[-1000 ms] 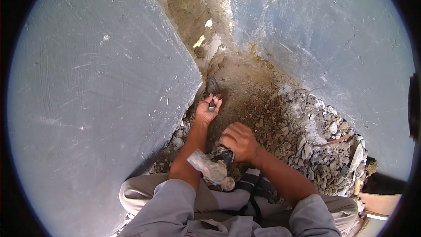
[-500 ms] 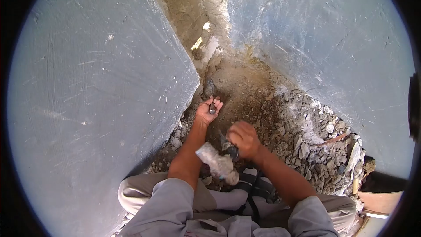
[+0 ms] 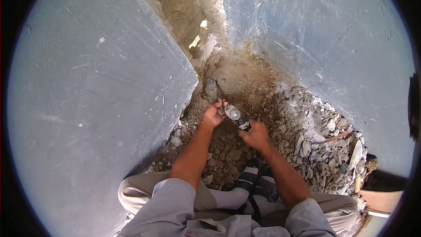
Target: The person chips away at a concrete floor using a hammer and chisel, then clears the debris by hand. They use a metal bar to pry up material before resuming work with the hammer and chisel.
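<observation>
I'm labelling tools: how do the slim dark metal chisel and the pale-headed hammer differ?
The chisel is thin and straight; the hammer has a bulky head and dark grip. The left hand holds the chisel, the right hand the hammer. Both are hand-held tools.

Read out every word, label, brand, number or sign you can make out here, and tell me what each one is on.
No readable text anywhere.
Shirt: a small reddish mark at the bottom edge, too small to tell whether it is lettering.
Hammer in the right hand: nothing legible.
Metal rod in the left hand: too small to read any marking.
Grey surfaces: scratches and pale specks, no lettering seen.
</observation>
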Motion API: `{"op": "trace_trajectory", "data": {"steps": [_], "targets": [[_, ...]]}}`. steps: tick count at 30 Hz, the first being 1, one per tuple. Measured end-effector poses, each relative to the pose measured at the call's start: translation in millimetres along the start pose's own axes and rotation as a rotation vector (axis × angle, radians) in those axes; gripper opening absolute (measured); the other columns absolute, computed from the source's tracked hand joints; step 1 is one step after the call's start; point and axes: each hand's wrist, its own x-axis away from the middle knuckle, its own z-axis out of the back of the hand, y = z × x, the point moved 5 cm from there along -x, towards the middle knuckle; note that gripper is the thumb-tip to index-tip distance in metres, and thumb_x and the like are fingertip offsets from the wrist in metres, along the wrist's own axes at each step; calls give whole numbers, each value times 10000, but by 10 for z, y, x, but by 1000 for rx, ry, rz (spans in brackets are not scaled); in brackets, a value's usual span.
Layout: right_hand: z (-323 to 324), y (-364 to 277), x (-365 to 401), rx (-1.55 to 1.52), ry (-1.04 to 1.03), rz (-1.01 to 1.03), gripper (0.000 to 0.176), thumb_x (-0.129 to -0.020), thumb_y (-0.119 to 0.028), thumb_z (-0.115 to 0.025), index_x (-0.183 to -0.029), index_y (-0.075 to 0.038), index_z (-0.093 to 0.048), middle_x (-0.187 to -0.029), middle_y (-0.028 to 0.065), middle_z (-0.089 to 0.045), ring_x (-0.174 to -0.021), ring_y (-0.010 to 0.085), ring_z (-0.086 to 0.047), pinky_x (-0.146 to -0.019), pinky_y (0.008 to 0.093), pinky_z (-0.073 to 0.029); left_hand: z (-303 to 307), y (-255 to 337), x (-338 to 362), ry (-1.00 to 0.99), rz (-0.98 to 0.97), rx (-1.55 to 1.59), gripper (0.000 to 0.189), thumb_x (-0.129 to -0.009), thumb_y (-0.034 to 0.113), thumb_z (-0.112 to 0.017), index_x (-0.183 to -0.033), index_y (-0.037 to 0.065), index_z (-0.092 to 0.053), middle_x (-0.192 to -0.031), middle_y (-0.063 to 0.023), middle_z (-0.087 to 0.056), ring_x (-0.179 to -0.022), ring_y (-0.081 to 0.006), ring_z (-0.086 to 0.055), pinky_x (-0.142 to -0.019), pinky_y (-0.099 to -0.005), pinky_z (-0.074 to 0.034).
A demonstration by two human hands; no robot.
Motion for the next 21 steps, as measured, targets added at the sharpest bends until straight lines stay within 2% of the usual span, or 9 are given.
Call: {"op": "trace_trajectory", "data": {"steps": [2,6,9,12,15,16,19,20,21], "targets": [[61,-55,19,-6,28,22,439,-710,-304,-748,-955,47,-653,-791,274,-678,-792,463,-670,-755,520,-536,-30,10,-30,-71,16,69,160,-1020,180,-535,-1035,50,-626,-889,-63,-669,-848,-227,-639,-864,-417,-522],[140,-205,44,69,40,100,438,-710,-314,-745,-949,41,-653,-787,279,-676,-785,466,-668,-756,524,-533,-134,153,141,7,-9,92,235,-1032,195,-512,-1110,-21,-563,-852,-96,-598,-778,-246,-565,-779,-422,-506],[129,-264,72,58,27,116,424,-712,-314,-742,-939,33,-652,-785,279,-676,-782,467,-669,-756,526,-534,-151,157,197,-88,-13,70,248,-1038,218,-503,-1105,-9,-576,-853,-90,-600,-778,-241,-569,-789,-413,-515],[123,-313,98,65,24,111,414,-717,-314,-739,-923,32,-643,-781,278,-677,-788,461,-672,-756,521,-537,-124,194,204,-48,-71,45,284,-1042,241,-494,-1152,1,-596,-863,-84,-606,-779,-220,-584,-807,-400,-526],[203,-448,163,96,8,126,388,-705,-293,-750,-909,15,-633,-792,255,-681,-788,444,-675,-730,513,-540,15,259,122,-117,-46,30,292,-1037,223,-508,-1170,-10,-623,-894,-71,-642,-847,-205,-633,-874,-402,-546],[218,-486,172,107,-1,136,377,-697,-283,-755,-905,7,-630,-798,244,-682,-786,437,-675,-717,510,-540,48,260,84,-179,-38,31,324,-1039,246,-507,-1213,-6,-614,-911,-54,-646,-826,-183,-635,-842,-376,-567],[194,-617,235,54,149,559,363,-666,-240,-770,-920,-27,-622,-821,191,-676,-774,403,-676,-694,489,-538,10,285,152,-418,84,214,316,-1041,247,-503,-1212,8,-620,-897,-30,-652,-792,-161,-634,-816,-359,-581],[182,-664,259,45,182,697,359,-656,-227,-773,-917,-32,-622,-798,180,-658,-751,398,-669,-698,494,-538,51,299,130,-291,-8,172,312,-1040,241,-505,-1193,-2,-626,-864,-2,-647,-735,-142,-628,-782,-336,-593],[199,-771,283,33,216,835,357,-646,-215,-775,-914,-37,-622,-774,168,-641,-727,394,-663,-702,498,-538,28,308,129,-247,-30,157,310,-1038,241,-507,-1188,-3,-626,-855,-1,-645,-725,-141,-630,-778,-333,-596]]}}
